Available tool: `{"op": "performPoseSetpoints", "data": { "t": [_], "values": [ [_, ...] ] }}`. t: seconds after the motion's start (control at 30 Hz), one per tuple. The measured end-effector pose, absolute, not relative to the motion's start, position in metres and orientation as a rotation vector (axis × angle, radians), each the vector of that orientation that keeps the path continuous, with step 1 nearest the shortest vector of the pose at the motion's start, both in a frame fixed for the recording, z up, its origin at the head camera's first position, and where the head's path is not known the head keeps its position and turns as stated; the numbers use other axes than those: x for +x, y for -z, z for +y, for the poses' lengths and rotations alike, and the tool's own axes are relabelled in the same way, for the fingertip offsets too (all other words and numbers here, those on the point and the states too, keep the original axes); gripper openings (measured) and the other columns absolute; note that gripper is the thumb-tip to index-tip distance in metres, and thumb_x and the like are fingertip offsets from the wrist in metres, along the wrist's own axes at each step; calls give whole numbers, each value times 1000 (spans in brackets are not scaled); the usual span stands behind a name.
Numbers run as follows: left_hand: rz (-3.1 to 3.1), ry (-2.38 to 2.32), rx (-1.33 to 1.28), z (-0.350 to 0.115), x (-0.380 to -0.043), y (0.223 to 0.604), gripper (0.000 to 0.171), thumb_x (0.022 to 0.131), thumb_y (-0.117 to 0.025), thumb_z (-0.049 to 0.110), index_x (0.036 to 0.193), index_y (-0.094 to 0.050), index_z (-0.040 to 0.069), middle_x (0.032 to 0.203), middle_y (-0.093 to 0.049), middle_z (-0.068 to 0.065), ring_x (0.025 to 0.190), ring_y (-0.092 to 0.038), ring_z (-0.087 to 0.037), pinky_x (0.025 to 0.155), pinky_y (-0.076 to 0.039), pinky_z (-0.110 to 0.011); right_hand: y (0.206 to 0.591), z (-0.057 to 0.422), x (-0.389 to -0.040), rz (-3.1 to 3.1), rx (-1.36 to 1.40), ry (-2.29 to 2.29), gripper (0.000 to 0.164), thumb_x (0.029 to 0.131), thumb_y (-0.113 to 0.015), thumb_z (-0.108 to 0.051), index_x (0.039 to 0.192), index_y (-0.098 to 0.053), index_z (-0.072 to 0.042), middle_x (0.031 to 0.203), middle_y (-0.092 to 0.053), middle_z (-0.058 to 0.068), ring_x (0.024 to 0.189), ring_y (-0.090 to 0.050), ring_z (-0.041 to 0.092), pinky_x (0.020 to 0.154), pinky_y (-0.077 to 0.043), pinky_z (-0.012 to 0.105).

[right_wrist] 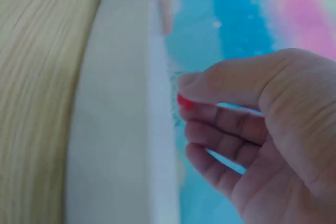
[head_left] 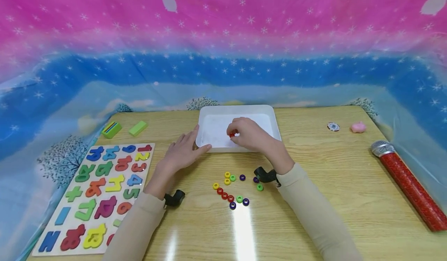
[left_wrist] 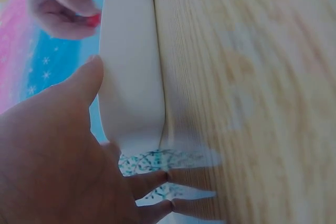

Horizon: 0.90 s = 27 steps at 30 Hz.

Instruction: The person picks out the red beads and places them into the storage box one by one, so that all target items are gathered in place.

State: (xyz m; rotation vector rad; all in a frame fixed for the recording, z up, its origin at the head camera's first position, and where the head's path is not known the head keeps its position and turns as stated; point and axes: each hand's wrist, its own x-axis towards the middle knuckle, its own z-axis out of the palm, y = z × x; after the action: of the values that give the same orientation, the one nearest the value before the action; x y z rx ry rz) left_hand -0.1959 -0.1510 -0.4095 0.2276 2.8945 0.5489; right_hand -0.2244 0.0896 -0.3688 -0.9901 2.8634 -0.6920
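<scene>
My right hand (head_left: 252,134) pinches a small red bead (right_wrist: 185,102) between thumb and index finger over the white tray (head_left: 216,149). In the head view the red bead shows only partly, below the fingertips. At the tray's left front corner, my left hand (head_left: 181,152) has its fingers spread along the side and its thumb by the front rim. Loose ring-shaped beads lie on the table before the tray: red beads (head_left: 225,195) in a short row, yellow beads (head_left: 227,174), green beads (head_left: 239,199) and dark purple beads (head_left: 246,202). One purple bead (head_left: 256,180) sits beside the right wrist camera.
A number puzzle board (head_left: 78,225) lies at the left, partly under the left forearm. Behind it are a striped green block (head_left: 111,130) and a plain green block (head_left: 138,128). To the right are a poker chip (head_left: 333,126), a pink pig (head_left: 358,127) and a red microphone (head_left: 412,187).
</scene>
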Motion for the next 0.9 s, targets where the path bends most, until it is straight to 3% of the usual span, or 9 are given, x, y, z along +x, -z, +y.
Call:
{"op": "performPoseSetpoints", "data": {
  "t": [0.47, 0.9],
  "values": [
    [2903, -569, 236, -150, -193, 407, 91, 77, -31, 82, 147, 7, 38, 157, -15, -4, 145, -10, -34, 111, -12, -64, 399, 94, -246, 2787, -775, 676, 10, 83, -61, -7, 88, -69, -12, 91, -65, 2, 75, -52, 18, 68, -45, 28],
    [2901, -587, 222, -151, -193, 408, 93, 75, -30, 84, 147, 8, 38, 157, -14, -5, 145, -9, -34, 110, -11, -64, 390, 94, -240, 2814, -825, 684, 19, 87, -58, -12, 101, -69, -14, 97, -65, -1, 82, -55, 15, 76, -48, 30]
  ]
}}
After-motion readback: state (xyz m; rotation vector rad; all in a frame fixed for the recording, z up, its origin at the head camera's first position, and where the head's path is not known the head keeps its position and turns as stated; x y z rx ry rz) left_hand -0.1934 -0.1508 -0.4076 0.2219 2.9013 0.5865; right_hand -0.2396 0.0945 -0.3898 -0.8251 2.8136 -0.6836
